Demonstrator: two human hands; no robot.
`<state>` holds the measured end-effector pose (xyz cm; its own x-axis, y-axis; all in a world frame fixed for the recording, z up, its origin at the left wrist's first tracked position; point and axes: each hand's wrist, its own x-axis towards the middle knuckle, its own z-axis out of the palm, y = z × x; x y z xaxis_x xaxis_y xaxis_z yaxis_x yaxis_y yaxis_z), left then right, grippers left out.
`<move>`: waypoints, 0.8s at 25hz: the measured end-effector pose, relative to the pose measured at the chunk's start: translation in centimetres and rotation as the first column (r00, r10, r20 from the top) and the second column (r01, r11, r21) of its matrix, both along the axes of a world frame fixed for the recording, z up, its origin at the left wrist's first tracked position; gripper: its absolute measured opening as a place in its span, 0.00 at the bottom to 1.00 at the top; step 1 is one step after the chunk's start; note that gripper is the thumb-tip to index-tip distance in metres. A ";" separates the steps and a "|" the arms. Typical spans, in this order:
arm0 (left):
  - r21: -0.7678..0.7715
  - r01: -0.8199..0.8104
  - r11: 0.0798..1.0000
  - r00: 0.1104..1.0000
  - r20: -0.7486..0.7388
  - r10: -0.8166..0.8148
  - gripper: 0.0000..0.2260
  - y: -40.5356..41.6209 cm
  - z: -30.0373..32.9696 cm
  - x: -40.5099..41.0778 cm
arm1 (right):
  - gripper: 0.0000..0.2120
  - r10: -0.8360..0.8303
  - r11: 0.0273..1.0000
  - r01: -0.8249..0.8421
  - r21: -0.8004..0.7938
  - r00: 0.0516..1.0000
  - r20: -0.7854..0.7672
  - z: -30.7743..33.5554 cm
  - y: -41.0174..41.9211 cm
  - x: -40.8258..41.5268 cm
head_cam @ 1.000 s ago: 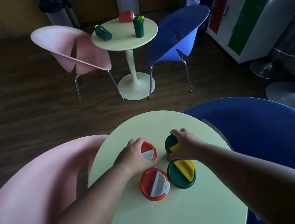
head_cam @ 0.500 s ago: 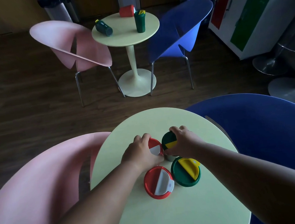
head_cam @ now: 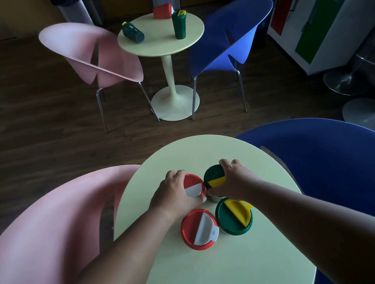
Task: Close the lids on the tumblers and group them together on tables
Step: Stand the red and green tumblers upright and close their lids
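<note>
4 tumblers (head_cam: 200,229) near; 3 on far table (head_cam: 162,41).

The room is dim, the corners darkening toward the edges. Cool daylight enters at the upper right, brightening the white cabinet (head_cam: 333,32). The wide lens bends the near table (head_cam: 219,266). Focus is sharp, without motion blur.

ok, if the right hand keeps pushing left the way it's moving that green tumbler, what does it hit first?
Most likely the red tumbler in the left hand. The green tumbler held by the right hand sits right beside it; whether they touch is unclear.
</note>
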<state>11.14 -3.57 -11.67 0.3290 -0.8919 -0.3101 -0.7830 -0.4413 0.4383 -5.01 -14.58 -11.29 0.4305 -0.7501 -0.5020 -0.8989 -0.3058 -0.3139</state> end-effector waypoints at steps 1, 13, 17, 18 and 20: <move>-0.006 0.000 1.000 1.000 0.002 0.000 0.36 0.0 -0.1 0.0 | 0.47 -0.001 1.000 0.001 0.000 1.000 -0.003 0.0 0.0 0.0; -0.007 0.223 0.975 0.966 -0.135 -0.222 0.36 -0.4 -0.3 2.4 | 0.47 0.163 0.985 -0.165 0.041 0.985 0.047 0.7 -1.0 -0.7; -0.017 0.113 0.993 0.984 -0.134 -0.114 0.41 0.1 0.0 2.2 | 0.51 0.017 0.995 -0.023 0.092 0.998 0.065 1.0 -0.9 -0.9; -0.007 0.033 0.999 0.995 -0.096 -0.034 0.41 0.3 0.0 1.9 | 0.51 -0.050 0.995 0.046 0.085 0.998 0.042 1.0 -0.5 -0.9; 0.036 -0.080 0.996 0.996 -0.030 0.081 0.42 0.5 -0.1 1.1 | 0.49 -0.136 0.988 0.137 0.073 0.991 -0.018 0.8 0.0 -0.7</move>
<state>12.21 -3.08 -11.81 0.3890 -0.8513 -0.3521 -0.7305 -0.5180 0.4451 -5.70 -14.56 -10.49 0.3201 -0.7618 -0.5632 -0.9346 -0.1567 -0.3193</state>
